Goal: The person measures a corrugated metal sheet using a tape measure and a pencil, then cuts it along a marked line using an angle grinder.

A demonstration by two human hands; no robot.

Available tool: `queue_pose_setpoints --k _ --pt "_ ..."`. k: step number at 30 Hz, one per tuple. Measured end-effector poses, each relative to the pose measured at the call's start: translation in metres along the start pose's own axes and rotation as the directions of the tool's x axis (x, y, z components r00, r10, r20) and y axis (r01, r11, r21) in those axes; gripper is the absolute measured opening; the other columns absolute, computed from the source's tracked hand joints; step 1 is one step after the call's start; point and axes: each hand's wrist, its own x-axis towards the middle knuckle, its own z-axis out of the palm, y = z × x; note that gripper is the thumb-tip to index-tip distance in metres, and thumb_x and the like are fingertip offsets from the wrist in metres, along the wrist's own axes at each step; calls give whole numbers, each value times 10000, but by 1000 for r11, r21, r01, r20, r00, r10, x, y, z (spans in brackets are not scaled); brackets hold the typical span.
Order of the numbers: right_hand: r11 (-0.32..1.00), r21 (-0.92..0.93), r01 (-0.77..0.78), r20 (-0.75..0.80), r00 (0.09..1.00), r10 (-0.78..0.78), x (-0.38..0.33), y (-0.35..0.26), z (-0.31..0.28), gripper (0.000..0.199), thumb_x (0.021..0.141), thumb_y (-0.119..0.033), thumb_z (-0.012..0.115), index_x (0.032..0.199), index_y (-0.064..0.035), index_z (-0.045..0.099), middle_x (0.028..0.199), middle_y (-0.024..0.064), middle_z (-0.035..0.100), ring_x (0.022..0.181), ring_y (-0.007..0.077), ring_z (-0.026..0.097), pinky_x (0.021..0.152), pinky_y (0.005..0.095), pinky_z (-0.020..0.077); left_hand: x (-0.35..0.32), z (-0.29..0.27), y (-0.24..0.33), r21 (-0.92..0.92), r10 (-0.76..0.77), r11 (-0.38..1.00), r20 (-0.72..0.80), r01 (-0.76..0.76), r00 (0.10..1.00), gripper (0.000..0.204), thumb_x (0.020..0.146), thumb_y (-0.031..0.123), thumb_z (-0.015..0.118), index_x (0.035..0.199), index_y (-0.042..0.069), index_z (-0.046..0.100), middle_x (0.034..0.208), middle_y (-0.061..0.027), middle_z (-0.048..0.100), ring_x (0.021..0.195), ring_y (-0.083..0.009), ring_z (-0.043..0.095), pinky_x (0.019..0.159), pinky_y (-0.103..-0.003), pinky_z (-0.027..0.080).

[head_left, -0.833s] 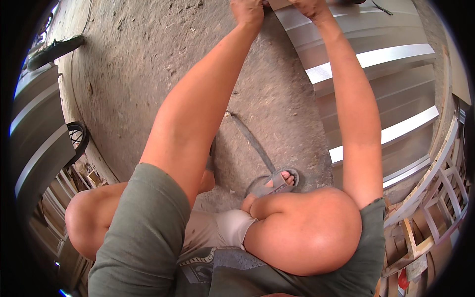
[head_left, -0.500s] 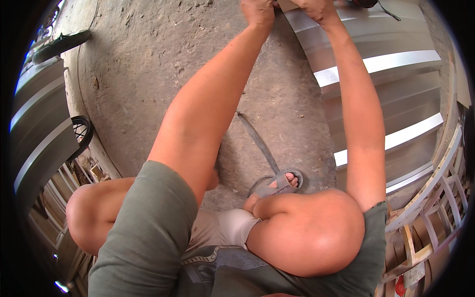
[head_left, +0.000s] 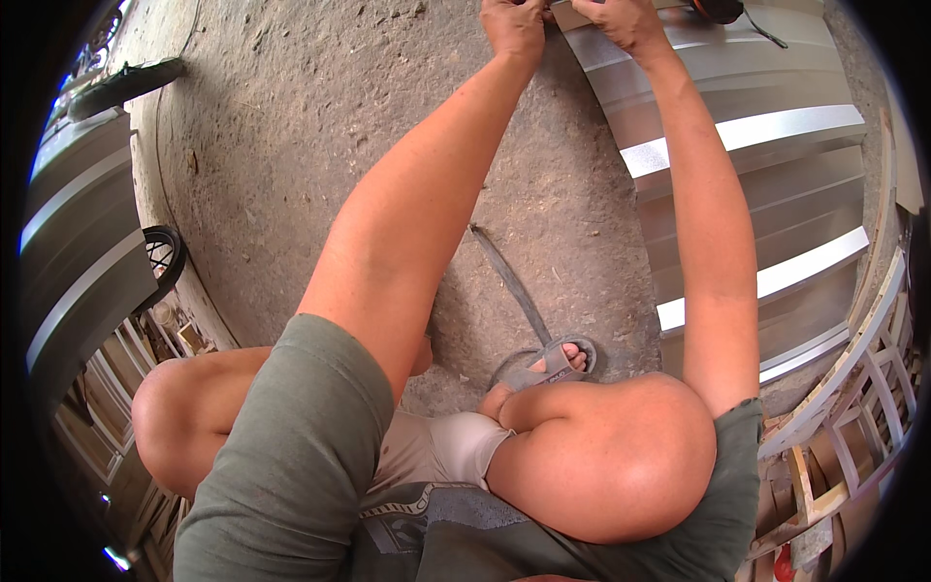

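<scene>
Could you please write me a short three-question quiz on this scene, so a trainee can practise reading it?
1. True or false: both hands are at the near end of the ribbed metal sheet.
2. What lies on the ground beside the sandalled foot? A) a flat dark strap B) a coiled hose C) a hammer
3. Fill in: the orange and black thing at the top edge lies past the ____ hand.

Key
1. True: the left hand and right hand both meet the sheet's end.
2. A, the flat dark strap.
3. right
</scene>
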Motion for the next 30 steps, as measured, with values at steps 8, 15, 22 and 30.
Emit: queue_pose_setpoints --k 8,15,22,30 --pt "997 -65 37 25 999 -35 3 -1 -7 167 817 -166 681 891 -17 683 802 126 711 765 247 691 703 375 543 0 3 4 50 -6 999 0 6 1000 185 952 201 790 1027 36 752 770 -25 682 649 -75 588 562 -257 500" --pt "969 234 -78 -239 962 135 -25 -26 -46 154 876 -129 733 957 -1 705 896 150 736 824 301 692 761 394 544 -2 -10 7 193 125 974 -41 -114 991 260 833 243 894 973 51 789 887 -40 652 734 -121 606 638 -282 477" --pt "715 -698 28 -174 963 -208 -21 20 -141 538 856 -266 824 1311 -46 639 1276 212 672 1259 373 564 1117 435 438 -12 3 58 493 476 689 245 -531 845 269 832 317 886 995 116 810 1037 -28 556 872 -134 547 756 -307 485" --pt "749 -661 -54 -251 956 -153 -57 6 -168 543 829 -110 810 1334 -64 615 1275 86 665 1174 338 592 1001 440 543 -97 0 106 493 -233 869 328 45 915 521 963 529 717 878 15 703 683 -74 664 577 -165 621 566 -285 501"
